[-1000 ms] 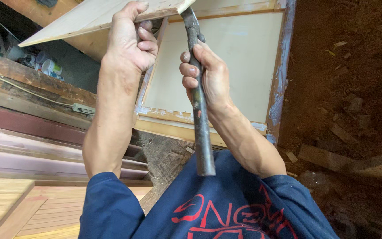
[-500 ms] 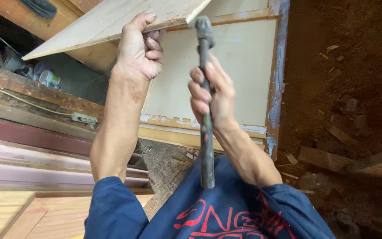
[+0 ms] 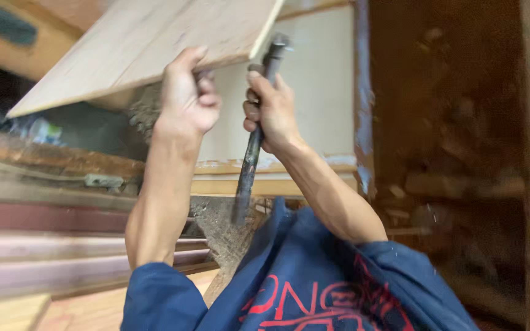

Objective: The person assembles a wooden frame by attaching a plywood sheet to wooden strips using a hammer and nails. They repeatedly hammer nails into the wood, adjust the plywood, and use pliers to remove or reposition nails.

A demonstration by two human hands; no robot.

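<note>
- The left hand (image 3: 185, 101) is raised with its fingers curled tight over the lower edge of a pale board (image 3: 148, 43), thumb side toward the camera.
- The board tilts across the upper left of the view, its right corner ending just above and beside the head of the hammer (image 3: 259, 116).
- The right hand (image 3: 272, 113) is wrapped fully round the hammer's dark metal shaft, gripping it high, close under the head.
- The hammer stands nearly upright; its head sits right at the board's right edge, though the blur hides whether the two touch, and its lower end hangs down toward the blue shirt (image 3: 314, 288).
- Both hands are close together, the left just left of the right, with a small gap between them.
- Behind them stands a flat cream panel (image 3: 320, 86) in a wooden frame, with a worn blue-painted strip down its right side.
- To the left lie stacked planks (image 3: 44, 245), brown and reddish, running across the view.
- To the right is dark brown earth (image 3: 455, 153), blurred.
- The whole picture is blurred, so fine detail is unclear.
</note>
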